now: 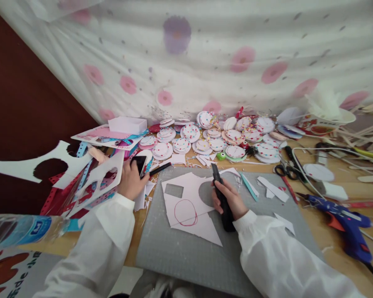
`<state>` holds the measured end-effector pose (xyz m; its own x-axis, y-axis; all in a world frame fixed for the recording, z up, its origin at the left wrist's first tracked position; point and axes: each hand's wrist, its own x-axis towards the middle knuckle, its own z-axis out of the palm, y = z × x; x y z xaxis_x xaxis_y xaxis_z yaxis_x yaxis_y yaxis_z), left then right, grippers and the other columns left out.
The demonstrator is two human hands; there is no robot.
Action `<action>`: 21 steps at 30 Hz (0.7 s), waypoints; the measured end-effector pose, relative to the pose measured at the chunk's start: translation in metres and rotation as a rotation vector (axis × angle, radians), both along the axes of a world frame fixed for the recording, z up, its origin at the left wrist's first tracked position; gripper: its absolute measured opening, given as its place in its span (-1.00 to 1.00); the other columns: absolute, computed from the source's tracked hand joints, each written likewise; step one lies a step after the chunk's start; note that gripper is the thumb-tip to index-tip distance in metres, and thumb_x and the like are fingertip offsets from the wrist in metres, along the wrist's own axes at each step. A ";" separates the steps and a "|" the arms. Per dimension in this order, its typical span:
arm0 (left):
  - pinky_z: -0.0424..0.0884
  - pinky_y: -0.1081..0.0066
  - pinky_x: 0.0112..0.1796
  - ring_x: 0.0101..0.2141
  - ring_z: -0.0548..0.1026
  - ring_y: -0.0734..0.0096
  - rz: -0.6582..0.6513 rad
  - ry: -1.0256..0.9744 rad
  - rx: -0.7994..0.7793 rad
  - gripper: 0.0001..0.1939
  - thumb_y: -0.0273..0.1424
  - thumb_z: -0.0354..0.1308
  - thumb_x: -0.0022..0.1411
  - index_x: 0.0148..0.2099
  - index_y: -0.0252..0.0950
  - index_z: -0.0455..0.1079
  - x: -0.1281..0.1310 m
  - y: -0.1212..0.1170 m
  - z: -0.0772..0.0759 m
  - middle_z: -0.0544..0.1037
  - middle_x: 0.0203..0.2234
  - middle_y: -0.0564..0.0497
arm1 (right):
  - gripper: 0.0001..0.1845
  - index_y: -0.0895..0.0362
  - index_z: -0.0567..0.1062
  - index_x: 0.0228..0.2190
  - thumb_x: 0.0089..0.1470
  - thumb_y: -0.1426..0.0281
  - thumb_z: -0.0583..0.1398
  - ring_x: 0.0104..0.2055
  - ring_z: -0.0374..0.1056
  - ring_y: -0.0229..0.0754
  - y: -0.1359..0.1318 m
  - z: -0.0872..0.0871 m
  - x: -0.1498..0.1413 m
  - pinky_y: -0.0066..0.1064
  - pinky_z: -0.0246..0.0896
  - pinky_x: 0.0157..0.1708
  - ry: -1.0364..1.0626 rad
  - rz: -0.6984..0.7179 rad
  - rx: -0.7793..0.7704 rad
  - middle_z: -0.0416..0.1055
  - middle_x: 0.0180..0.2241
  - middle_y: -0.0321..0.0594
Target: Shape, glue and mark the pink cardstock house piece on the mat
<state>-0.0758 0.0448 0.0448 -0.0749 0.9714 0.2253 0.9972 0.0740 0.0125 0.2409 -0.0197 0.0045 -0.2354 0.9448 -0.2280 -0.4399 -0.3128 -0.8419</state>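
My right hand (228, 196) is wrapped round a black utility knife (225, 207), its narrow end pointing away from me above the grey cutting mat (180, 265). Beside it on the mat lies a piece of white card (189, 192) with a rectangular hole, a rounded cutout at its right edge and a red hand-drawn circle. At the left, my left hand (132, 182) has its fingers and thumb about a black phone-like thing (139, 162), partly hidden by the hand. A black marker-like stick (160, 168) lies just right of that hand.
Decorated white discs (189, 132) are piled along the back. A blue glue gun (342, 223), scissors (287, 170) and a paper bowl (326, 121) sit at the right. Card offcuts (93, 186) and a plastic bottle (27, 229) crowd the left.
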 end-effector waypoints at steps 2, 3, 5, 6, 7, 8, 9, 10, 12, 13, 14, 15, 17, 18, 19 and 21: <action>0.20 0.05 0.09 0.15 0.25 -0.11 -0.187 0.106 0.020 -0.59 -0.27 0.10 0.18 0.02 -0.41 0.35 0.010 -0.011 -0.002 0.39 0.05 -0.32 | -0.65 0.06 0.23 -0.33 0.07 0.08 0.20 -0.85 0.08 -0.36 0.000 -0.001 0.000 -0.58 -0.10 -0.85 -0.003 -0.002 -0.001 0.25 -0.77 -0.51; 0.22 0.07 0.06 0.11 0.28 -0.09 -0.238 0.140 0.014 -0.69 -0.30 0.10 0.20 -0.07 -0.38 0.40 0.015 -0.015 -0.003 0.44 -0.02 -0.29 | -0.65 0.06 0.23 -0.33 0.07 0.09 0.20 -0.85 0.08 -0.36 -0.001 -0.001 0.000 -0.58 -0.10 -0.85 -0.005 -0.006 0.001 0.25 -0.77 -0.51; 0.26 0.09 -0.03 0.01 0.36 -0.06 -0.272 0.160 0.014 -0.83 -0.35 0.10 0.21 -0.20 -0.33 0.43 0.025 -0.019 -0.004 0.50 -0.17 -0.24 | -0.65 0.06 0.24 -0.33 0.07 0.09 0.20 -0.85 0.08 -0.36 -0.001 -0.001 0.000 -0.58 -0.10 -0.85 -0.006 -0.010 0.004 0.25 -0.77 -0.51; 0.28 0.11 -0.08 -0.05 0.39 -0.05 -0.267 0.147 0.021 -0.85 -0.35 0.10 0.22 -0.24 -0.32 0.42 0.030 -0.019 -0.005 0.51 -0.23 -0.22 | -0.65 0.06 0.24 -0.33 0.07 0.08 0.20 -0.85 0.08 -0.36 -0.001 -0.001 0.000 -0.58 -0.10 -0.85 -0.005 -0.010 0.005 0.24 -0.77 -0.51; 0.29 0.12 -0.13 -0.11 0.41 -0.02 -0.261 0.117 0.030 -0.84 -0.33 0.10 0.23 -0.25 -0.31 0.42 0.035 -0.018 -0.006 0.51 -0.28 -0.19 | -0.65 0.06 0.24 -0.33 0.07 0.08 0.20 -0.85 0.08 -0.36 -0.001 -0.001 0.000 -0.58 -0.10 -0.85 -0.005 -0.009 0.004 0.24 -0.77 -0.52; 0.30 0.15 -0.17 -0.16 0.43 0.01 -0.262 0.070 0.036 -0.82 -0.29 0.09 0.26 -0.26 -0.30 0.41 0.040 -0.016 -0.006 0.52 -0.32 -0.17 | -0.65 0.05 0.24 -0.33 0.07 0.08 0.20 -0.85 0.08 -0.36 -0.001 -0.001 0.000 -0.58 -0.10 -0.85 -0.005 -0.008 0.004 0.24 -0.77 -0.52; 0.30 0.18 -0.20 -0.19 0.45 0.05 -0.269 0.010 0.043 -0.78 -0.25 0.06 0.29 -0.25 -0.30 0.40 0.044 -0.014 -0.007 0.52 -0.34 -0.15 | -0.65 0.05 0.24 -0.33 0.07 0.08 0.20 -0.85 0.08 -0.36 -0.001 0.000 0.000 -0.58 -0.10 -0.85 -0.006 -0.007 0.003 0.24 -0.77 -0.52; 0.31 0.21 -0.21 -0.22 0.46 0.09 -0.284 -0.054 0.047 -0.74 -0.22 0.02 0.32 -0.23 -0.29 0.40 0.048 -0.012 -0.007 0.52 -0.35 -0.13 | -0.65 0.05 0.24 -0.33 0.07 0.08 0.20 -0.85 0.08 -0.36 -0.001 0.000 0.000 -0.58 -0.10 -0.84 -0.008 -0.007 0.003 0.24 -0.77 -0.52; 0.32 0.25 -0.19 -0.20 0.48 0.14 -0.325 -0.147 0.055 -0.68 -0.18 -0.04 0.35 -0.15 -0.30 0.39 0.051 -0.011 -0.006 0.54 -0.29 -0.13 | -0.64 0.05 0.23 -0.33 0.06 0.07 0.20 -0.85 0.08 -0.36 -0.001 0.000 0.000 -0.58 -0.10 -0.84 -0.011 -0.008 0.004 0.24 -0.77 -0.52; 0.32 0.24 -0.16 -0.16 0.47 0.13 -0.331 -0.154 0.066 -0.66 -0.17 -0.04 0.35 -0.09 -0.32 0.38 0.050 -0.012 -0.005 0.53 -0.23 -0.15 | -0.64 0.05 0.23 -0.33 0.06 0.07 0.20 -0.85 0.08 -0.37 -0.001 0.000 0.000 -0.58 -0.10 -0.84 -0.010 -0.008 0.004 0.24 -0.77 -0.52; 0.32 0.22 -0.12 -0.10 0.45 0.09 -0.317 -0.132 0.081 -0.63 -0.17 -0.02 0.33 -0.02 -0.34 0.35 0.047 -0.015 -0.003 0.52 -0.15 -0.20 | -0.64 0.05 0.23 -0.34 0.06 0.07 0.20 -0.85 0.08 -0.37 -0.001 0.000 0.000 -0.58 -0.10 -0.84 -0.008 -0.006 0.003 0.24 -0.77 -0.52; 0.30 0.18 -0.08 -0.05 0.42 0.03 -0.279 -0.087 0.098 -0.58 -0.16 0.02 0.30 0.04 -0.37 0.32 0.042 -0.019 -0.001 0.48 -0.08 -0.25 | -0.64 0.05 0.23 -0.34 0.06 0.07 0.20 -0.85 0.08 -0.37 -0.001 0.000 0.000 -0.57 -0.10 -0.84 -0.005 -0.003 0.003 0.23 -0.77 -0.52; 0.27 0.09 -0.04 0.01 0.37 -0.12 -0.120 0.030 0.128 -0.46 -0.16 0.10 0.21 0.13 -0.43 0.26 0.026 -0.031 0.003 0.41 0.01 -0.36 | -0.63 0.05 0.23 -0.34 0.05 0.06 0.20 -0.85 0.08 -0.37 -0.001 0.001 0.000 -0.57 -0.10 -0.84 -0.001 0.001 0.002 0.23 -0.77 -0.52; 0.27 0.05 -0.06 0.00 0.37 -0.18 -0.008 0.075 0.132 -0.43 -0.16 0.11 0.19 0.13 -0.45 0.25 0.016 -0.038 0.006 0.41 0.00 -0.39 | -0.63 0.05 0.23 -0.34 0.05 0.06 0.21 -0.85 0.08 -0.37 -0.001 0.001 0.000 -0.57 -0.10 -0.84 0.000 0.002 0.002 0.23 -0.77 -0.52; 0.28 0.03 -0.11 -0.05 0.40 -0.21 0.100 0.105 0.109 -0.43 -0.14 0.10 0.19 0.11 -0.47 0.26 0.006 -0.045 0.007 0.45 -0.06 -0.41 | -0.63 0.05 0.23 -0.34 0.05 0.07 0.21 -0.85 0.08 -0.37 -0.001 0.000 0.000 -0.57 -0.10 -0.84 -0.002 0.002 0.001 0.24 -0.77 -0.52; 0.31 0.05 -0.21 -0.17 0.46 -0.22 0.225 0.121 0.029 -0.47 -0.13 0.06 0.19 0.05 -0.45 0.31 -0.015 -0.057 0.010 0.51 -0.18 -0.36 | -0.64 0.05 0.24 -0.34 0.05 0.07 0.21 -0.85 0.08 -0.37 -0.002 0.000 -0.001 -0.57 -0.10 -0.84 -0.009 0.000 -0.001 0.24 -0.77 -0.52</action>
